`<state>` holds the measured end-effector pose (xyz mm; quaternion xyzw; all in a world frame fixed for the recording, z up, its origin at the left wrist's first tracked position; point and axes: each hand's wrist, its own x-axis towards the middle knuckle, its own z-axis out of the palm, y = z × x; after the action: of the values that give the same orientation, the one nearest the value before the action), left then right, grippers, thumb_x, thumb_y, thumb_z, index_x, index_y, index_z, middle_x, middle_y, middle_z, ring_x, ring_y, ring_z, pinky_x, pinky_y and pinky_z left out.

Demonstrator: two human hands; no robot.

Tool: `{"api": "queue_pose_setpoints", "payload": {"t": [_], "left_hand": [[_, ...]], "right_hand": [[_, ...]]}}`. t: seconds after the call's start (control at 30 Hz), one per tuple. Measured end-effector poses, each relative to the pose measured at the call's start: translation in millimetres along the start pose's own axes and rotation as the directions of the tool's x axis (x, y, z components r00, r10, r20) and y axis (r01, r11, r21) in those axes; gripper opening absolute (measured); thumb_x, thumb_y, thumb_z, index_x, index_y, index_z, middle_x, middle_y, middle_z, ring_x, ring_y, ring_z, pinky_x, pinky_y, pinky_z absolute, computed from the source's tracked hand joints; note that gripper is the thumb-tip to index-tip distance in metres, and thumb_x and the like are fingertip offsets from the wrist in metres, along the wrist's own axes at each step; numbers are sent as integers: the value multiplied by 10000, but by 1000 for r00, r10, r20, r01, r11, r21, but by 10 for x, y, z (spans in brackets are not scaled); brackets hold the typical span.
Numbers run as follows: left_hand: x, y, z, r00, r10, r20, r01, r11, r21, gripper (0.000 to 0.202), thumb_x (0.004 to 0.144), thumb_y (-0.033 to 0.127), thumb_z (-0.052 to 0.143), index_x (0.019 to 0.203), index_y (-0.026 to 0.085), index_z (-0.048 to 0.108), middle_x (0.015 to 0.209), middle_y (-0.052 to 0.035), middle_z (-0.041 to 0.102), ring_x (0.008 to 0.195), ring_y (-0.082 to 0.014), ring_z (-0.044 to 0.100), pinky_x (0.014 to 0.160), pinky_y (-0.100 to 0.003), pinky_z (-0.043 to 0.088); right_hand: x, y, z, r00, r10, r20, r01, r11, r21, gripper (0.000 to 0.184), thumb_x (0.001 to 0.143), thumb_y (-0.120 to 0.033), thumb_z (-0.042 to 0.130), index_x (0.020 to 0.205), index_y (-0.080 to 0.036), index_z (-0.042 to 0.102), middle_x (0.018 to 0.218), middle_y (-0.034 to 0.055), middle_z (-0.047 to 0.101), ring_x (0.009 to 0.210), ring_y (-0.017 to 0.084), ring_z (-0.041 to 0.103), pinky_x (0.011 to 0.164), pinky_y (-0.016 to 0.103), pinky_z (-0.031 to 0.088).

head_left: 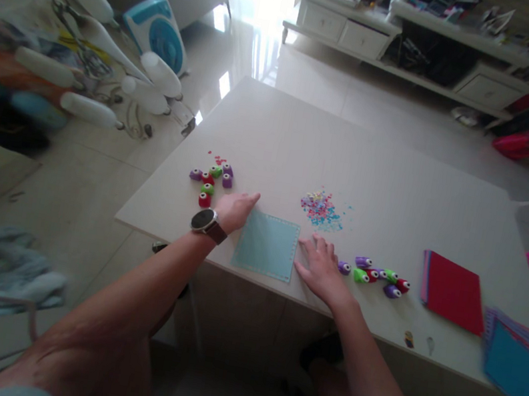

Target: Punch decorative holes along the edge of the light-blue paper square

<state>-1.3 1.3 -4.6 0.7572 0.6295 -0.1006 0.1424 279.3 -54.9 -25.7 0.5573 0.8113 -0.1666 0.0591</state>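
A pale blue square sheet lies flat at the near edge of a white bench, between a person's two hands, with small punched holes visible along its borders. The right-hand grip, fingers loosely spread and palm down, rests beside the sheet's right edge with nothing visible in it. The left-hand grip, below a wristwatch, reaches a forefinger past the upper left corner; whether its other fingers pinch anything cannot be told.

Good handling here likely means light, flat fingertips on opposite edges, turning the square without creasing its perforated border, and keeping both wrists clear of the loose bits.

Just left of the left-hand grip sits a cluster of punch-like pieces in red, green and purple; a similar row lies right of the right-hand grip. Beyond and between both grips spreads a heap of tiny coloured bits. Well to the right of the right-hand grip lie a red-topped stack and, farther along, blue-topped sheets. Far beyond both grips, across the tiled floor, stands a white cabinet.
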Motion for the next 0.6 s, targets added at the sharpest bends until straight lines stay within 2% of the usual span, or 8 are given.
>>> {"api": "queue_pose_setpoints", "payload": {"t": [0.2, 0.6], "left_hand": [[6, -11, 18, 1000, -4, -12, 4, 1000, -23, 500, 930, 72, 415, 1395, 197, 551, 1148, -126, 738, 1028, -256, 726, 794, -321, 556], [-1, -3, 7, 1000, -2, -7, 2, 1000, 0, 480, 938, 75, 399, 1378, 196, 547, 1140, -122, 736, 1015, -259, 728, 754, -314, 544]], "right_hand": [[-6, -8, -5, 1000, -1, -6, 1, 1000, 5, 488, 982, -316, 612, 1460, -240, 549, 1574, 180, 407, 1422, 374, 396, 1119, 554, 442], [-8, -16, -14, 1000, 8, 5, -8, 1000, -4, 494, 986, -322, 613, 1469, -249, 540, 1581, 172, 398, 1420, 374, 395, 1121, 548, 436]]}}
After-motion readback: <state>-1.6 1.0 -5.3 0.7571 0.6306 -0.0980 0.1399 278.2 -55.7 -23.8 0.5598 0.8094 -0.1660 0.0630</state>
